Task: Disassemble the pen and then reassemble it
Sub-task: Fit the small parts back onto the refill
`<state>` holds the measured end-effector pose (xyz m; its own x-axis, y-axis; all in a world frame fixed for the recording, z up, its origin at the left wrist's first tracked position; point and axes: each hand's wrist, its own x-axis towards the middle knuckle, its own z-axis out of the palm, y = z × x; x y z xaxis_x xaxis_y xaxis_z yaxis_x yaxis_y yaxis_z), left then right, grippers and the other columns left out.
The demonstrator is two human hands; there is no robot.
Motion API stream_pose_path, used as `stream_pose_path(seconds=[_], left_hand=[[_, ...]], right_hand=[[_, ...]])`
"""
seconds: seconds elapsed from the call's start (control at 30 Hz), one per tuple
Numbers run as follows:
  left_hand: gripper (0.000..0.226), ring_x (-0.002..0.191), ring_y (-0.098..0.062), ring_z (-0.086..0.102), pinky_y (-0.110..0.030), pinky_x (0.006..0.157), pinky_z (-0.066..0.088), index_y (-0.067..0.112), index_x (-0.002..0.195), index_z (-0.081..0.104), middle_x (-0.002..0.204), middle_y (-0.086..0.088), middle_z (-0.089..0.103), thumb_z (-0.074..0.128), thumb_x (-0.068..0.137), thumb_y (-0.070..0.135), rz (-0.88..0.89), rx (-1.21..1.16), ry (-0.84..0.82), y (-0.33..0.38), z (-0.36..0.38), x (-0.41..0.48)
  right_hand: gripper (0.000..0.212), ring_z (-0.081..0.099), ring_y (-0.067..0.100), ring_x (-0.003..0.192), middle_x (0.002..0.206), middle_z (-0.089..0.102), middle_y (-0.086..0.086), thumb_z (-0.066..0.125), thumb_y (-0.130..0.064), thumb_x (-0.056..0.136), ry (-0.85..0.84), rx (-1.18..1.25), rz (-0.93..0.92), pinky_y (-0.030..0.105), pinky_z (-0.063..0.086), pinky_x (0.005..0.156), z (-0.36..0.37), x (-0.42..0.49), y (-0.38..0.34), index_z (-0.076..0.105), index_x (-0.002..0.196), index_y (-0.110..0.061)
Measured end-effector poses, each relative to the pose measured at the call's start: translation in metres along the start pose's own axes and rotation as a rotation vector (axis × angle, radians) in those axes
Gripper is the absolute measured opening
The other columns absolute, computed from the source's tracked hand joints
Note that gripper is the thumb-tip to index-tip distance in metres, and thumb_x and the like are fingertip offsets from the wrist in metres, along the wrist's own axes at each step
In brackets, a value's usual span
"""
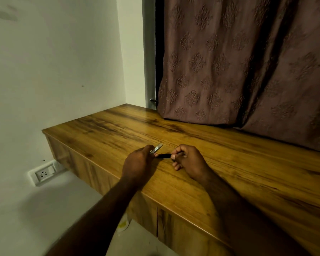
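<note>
Two bare forearms nearest, reaching in over the front edge of the wooden counter (248,182). Beyond them, left hand (137,160) curled round a silver pen piece (158,147), thumb tip also pressed against the near end of the black pen barrel (163,155); right hand (189,161) pinching the barrel's other end between thumb and forefinger, other fingers loosely curled; pen held just above the counter, between the two hands, roughly level.

Likely light, stiff and smooth, so apt to slip or roll if let go; small inner parts probably easy to lose; best gripped at both ends, close to the joint, for twisting or pulling straight apart.

Silver piece perhaps a cap or a clip section; joined to the barrel or already free, impossible to tell; joint hidden behind the left fingers; writing tip and any refill out of sight.

Farther off, wall socket (44,173) low on the pale wall at left; farthest, patterned brown curtain (248,61) resting on the counter's back edge.
</note>
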<state>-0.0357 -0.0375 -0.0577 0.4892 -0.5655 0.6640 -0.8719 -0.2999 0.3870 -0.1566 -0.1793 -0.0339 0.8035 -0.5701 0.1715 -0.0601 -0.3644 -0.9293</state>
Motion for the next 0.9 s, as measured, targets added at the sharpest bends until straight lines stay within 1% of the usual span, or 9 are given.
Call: stream_pose_path(seconds=[0.13,0.33,0.43,0.53,0.6,0.7,0.73,0.83,0.9], left_hand=[[0.018,0.068,-0.017,0.059,-0.028,0.055,0.041,0.022,0.104,0.062,0.084,0.0,0.069,0.056,0.089,0.032,-0.001,0.0,-0.013,0.0,0.001,0.0],[0.017,0.073,-0.02,0.061,-0.031,0.06,0.047,0.02,0.104,0.062,0.088,-0.003,0.069,0.056,0.09,0.026,-0.007,-0.038,-0.021,-0.001,0.003,0.0],[0.017,0.072,-0.018,0.06,-0.033,0.06,0.049,0.022,0.102,0.061,0.086,-0.001,0.068,0.054,0.089,0.031,0.013,-0.059,-0.027,-0.002,0.004,0.0],[0.03,0.071,-0.019,0.06,-0.033,0.058,0.049,0.023,0.101,0.061,0.085,-0.002,0.068,0.045,0.086,0.043,0.036,-0.077,-0.019,-0.003,0.004,0.0],[0.036,0.07,-0.018,0.06,-0.033,0.058,0.048,0.023,0.101,0.061,0.084,-0.002,0.067,0.04,0.085,0.048,0.056,-0.098,-0.033,-0.003,0.003,0.0],[0.033,0.067,-0.017,0.059,-0.033,0.056,0.047,0.026,0.101,0.06,0.081,0.0,0.066,0.04,0.087,0.049,0.087,-0.124,-0.063,-0.003,0.003,0.0],[0.032,0.066,-0.016,0.058,-0.033,0.055,0.046,0.027,0.101,0.06,0.079,0.0,0.066,0.041,0.087,0.049,0.095,-0.127,-0.072,-0.002,0.003,0.0],[0.031,0.062,-0.014,0.056,-0.032,0.053,0.045,0.026,0.099,0.061,0.075,0.002,0.065,0.042,0.087,0.048,0.123,-0.128,-0.096,0.0,0.002,0.0],[0.032,0.062,-0.015,0.057,-0.034,0.053,0.045,0.024,0.098,0.062,0.076,0.001,0.066,0.042,0.088,0.048,0.144,-0.133,-0.097,0.0,0.002,0.001]], right_hand=[[0.008,0.064,0.015,0.058,0.077,0.066,0.013,0.061,0.003,0.088,0.132,0.269,0.037,0.028,0.056,0.058,-0.006,0.004,-0.002,0.063,0.092,-0.004],[0.018,0.065,0.015,0.071,0.082,0.069,0.008,0.065,0.005,0.082,0.133,0.425,0.073,0.027,0.049,0.07,-0.005,0.003,-0.005,0.07,0.095,-0.007],[0.019,0.065,0.016,0.076,0.084,0.07,0.01,0.062,0.006,0.083,0.113,0.466,0.068,0.025,0.048,0.071,-0.004,0.004,-0.006,0.07,0.099,-0.002],[0.018,0.066,0.015,0.083,0.089,0.07,0.009,0.059,0.006,0.086,0.074,0.523,0.059,0.02,0.051,0.074,-0.003,0.005,-0.007,0.07,0.098,-0.002],[0.018,0.067,0.017,0.084,0.088,0.07,0.009,0.06,0.006,0.085,0.062,0.511,0.054,0.023,0.051,0.076,-0.002,0.004,-0.007,0.071,0.092,-0.007],[0.02,0.067,0.019,0.081,0.085,0.072,0.009,0.066,0.006,0.081,0.089,0.411,0.025,0.03,0.05,0.074,0.001,0.003,-0.005,0.072,0.089,-0.012],[0.021,0.066,0.017,0.079,0.085,0.072,0.008,0.067,0.006,0.08,0.1,0.387,0.013,0.029,0.051,0.072,0.002,0.003,-0.005,0.071,0.091,-0.012],[0.025,0.066,0.013,0.078,0.088,0.07,0.006,0.066,0.009,0.079,0.115,0.337,-0.037,0.017,0.053,0.067,0.005,0.002,-0.006,0.068,0.096,-0.009],[0.025,0.065,0.012,0.079,0.089,0.069,0.006,0.066,0.011,0.078,0.116,0.297,-0.077,0.015,0.053,0.065,0.007,0.002,-0.007,0.067,0.096,-0.006]])
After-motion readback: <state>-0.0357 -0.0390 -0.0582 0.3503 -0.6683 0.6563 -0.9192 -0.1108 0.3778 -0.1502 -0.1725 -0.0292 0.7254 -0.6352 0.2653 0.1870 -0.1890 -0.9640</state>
